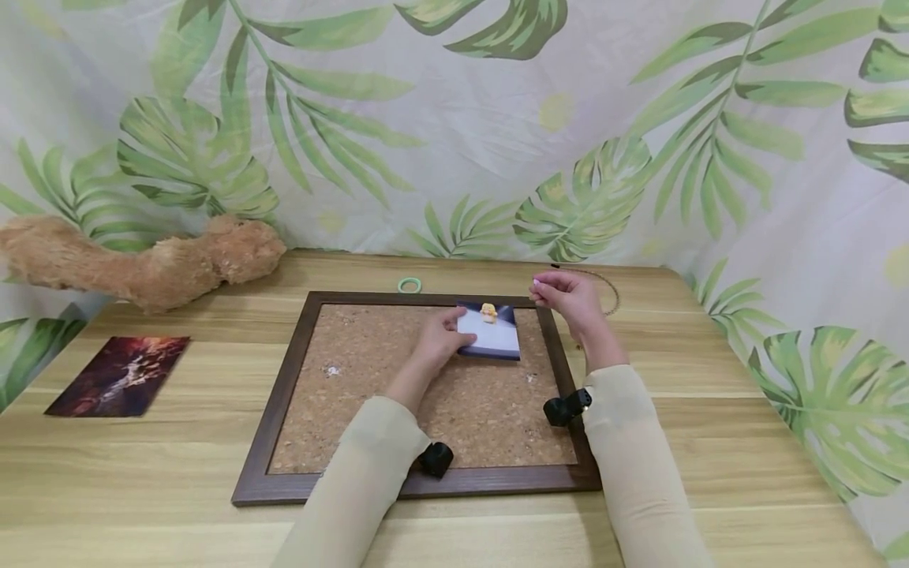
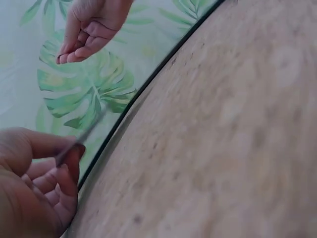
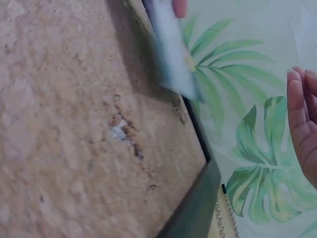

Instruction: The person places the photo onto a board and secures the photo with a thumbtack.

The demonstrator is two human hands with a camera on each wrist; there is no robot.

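Observation:
My left hand (image 1: 436,341) pinches a small photo print (image 1: 493,338) by its left edge, between thumb and fingers. The print shows a yellow figure on a pale and dark blue ground. It is held tilted above the upper right of a cork board (image 1: 341,418) with a dark brown frame, casting a shadow in the right wrist view. Beyond the board's upper right corner, my right hand (image 1: 574,298) is raised, its fingertips pinching a small pink piece (image 1: 536,282). The piece is too small to make out its kind, and the fingers partly cover it.
A dark reddish photo print (image 1: 124,379) lies left of the board. Behind the board sits a pale green ring (image 1: 409,279); a thin beaded chain (image 1: 616,296) curves beside the right hand. A furry brown plush (image 1: 156,272) lies at the back left. A leaf-patterned curtain (image 1: 469,142) hangs behind the table.

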